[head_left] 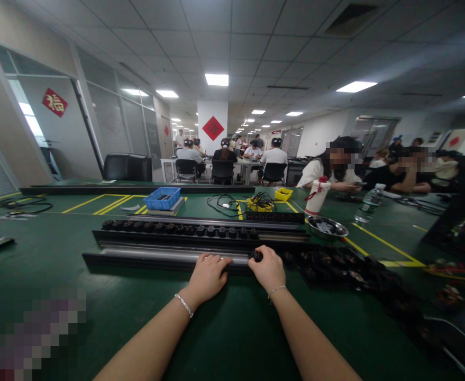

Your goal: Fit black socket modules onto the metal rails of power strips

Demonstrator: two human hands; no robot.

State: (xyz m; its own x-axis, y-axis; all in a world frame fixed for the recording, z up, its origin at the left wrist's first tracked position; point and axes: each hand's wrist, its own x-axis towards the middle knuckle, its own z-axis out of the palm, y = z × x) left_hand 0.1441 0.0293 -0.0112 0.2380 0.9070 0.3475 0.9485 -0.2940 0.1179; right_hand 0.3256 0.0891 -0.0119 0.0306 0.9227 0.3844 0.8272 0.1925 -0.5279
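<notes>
A long black channel rail (137,255) with a silvery inner face lies across the table in front of me. My left hand (208,276) is over its near edge, fingers curled across the top and thumb at the front side. Towards the rail's right end, my right hand (270,267) pinches a small black round part (256,256) at the rail; my fingers partly cover it. Just behind, a second rail (283,236) carries a row of similar black round parts (180,228). A heap of dark parts (335,262) spreads to the right of my right hand.
Farther back are a blue bin (163,198), a yellow bin (283,194), tangled cables (222,203), a power strip (275,217) and a metal bowl (341,230). A white tumbler (317,198) and a water bottle (370,203) stand at right, near two seated people.
</notes>
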